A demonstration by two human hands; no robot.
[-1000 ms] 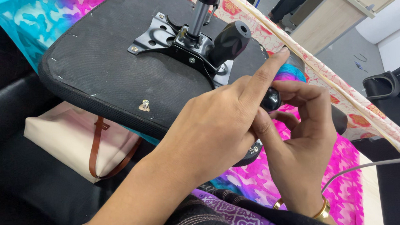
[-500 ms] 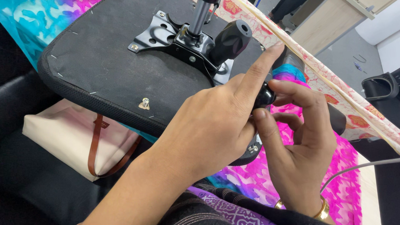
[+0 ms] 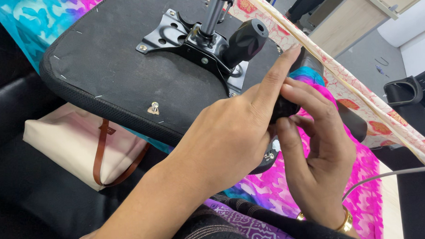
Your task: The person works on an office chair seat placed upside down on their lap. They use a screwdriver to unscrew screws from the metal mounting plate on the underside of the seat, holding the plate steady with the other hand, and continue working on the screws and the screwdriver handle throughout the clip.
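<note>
Barely shifted since earlier, both hands pinch closed on the small black knob (image 3: 282, 107) under the upturned chair seat (image 3: 126, 80): left hand (image 3: 232, 137) should steady while right hand (image 3: 319, 153) turns squarely.

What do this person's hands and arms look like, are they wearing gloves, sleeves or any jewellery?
No gloves: both hands are bare. The left hand and its forearm are uncovered, with no ring or watch in view. The right hand wears a gold bangle at the wrist. A dark garment with a purple patterned band shows near the bottom edge; whether it is a sleeve cannot be told.
</note>
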